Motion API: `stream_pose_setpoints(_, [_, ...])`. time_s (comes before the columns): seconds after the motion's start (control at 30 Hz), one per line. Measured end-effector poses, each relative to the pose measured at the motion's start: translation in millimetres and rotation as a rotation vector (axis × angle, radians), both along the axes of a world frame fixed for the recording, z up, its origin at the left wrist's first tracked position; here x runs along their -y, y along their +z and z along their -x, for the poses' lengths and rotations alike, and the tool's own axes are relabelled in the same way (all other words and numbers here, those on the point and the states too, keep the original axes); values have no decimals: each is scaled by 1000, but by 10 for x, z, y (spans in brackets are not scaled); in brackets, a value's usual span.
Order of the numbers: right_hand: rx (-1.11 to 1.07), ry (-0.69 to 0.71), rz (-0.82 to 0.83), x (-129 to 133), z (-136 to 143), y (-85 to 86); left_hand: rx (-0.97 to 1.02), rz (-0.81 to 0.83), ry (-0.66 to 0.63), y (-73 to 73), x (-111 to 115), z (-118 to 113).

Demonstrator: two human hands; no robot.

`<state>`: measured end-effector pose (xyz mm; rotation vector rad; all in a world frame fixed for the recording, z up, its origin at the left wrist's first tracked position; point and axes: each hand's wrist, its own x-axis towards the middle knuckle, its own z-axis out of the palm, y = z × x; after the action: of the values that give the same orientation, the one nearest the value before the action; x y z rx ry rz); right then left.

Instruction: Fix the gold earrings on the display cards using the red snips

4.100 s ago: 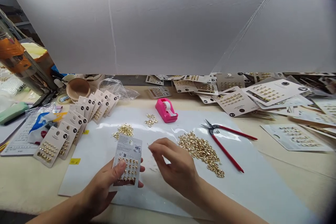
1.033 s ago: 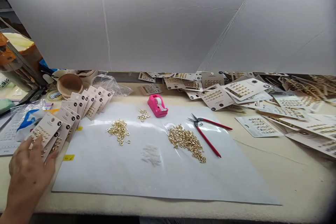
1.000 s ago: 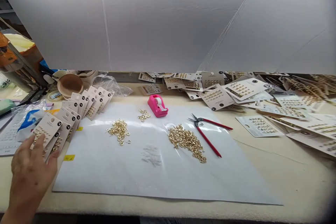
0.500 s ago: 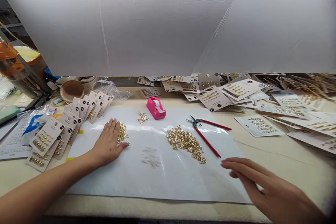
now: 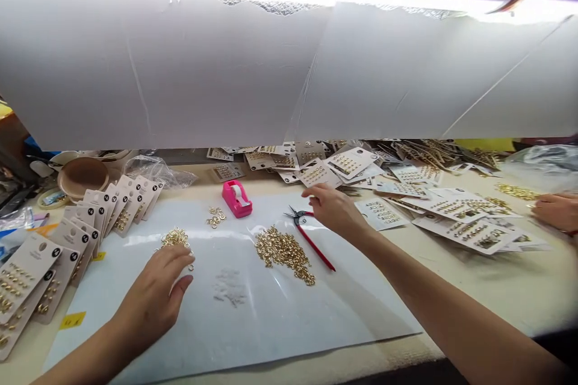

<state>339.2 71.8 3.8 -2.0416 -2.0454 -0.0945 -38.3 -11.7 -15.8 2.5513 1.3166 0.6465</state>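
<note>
The right hand (image 5: 333, 212) had been brought over the pliers (image 5: 315, 246), near the piled cards (image 5: 352, 162); whether anything was gripped could not be told. The left hand (image 5: 156, 289), loosely open, was held by the gold rings (image 5: 174, 236) on the mat (image 5: 280, 331). Thus the pliers seemed within reach.

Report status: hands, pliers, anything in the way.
Left hand open by gold rings. Right hand in front of pliers, contact unclear. Part of the pliers hidden by that hand. Co-worker's hand far right, apart.
</note>
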Motion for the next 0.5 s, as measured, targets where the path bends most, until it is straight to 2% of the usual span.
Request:
stream_pose_setpoints(0.1, [57,28,0,-425,122,-29,53,33,-62,97,115,-68])
stream_pose_setpoints(0.23, [115,177,25,-933,438,-136,109,44,-86,137,136,-196])
stream_pose_setpoints(0.33, [145,317,96,-1260,652,-208,180,7,-50,68,83,-262])
stream_pose_setpoints(0.5, [186,489,180,-1635,822,-256,290,-113,-97,-113,21,-249])
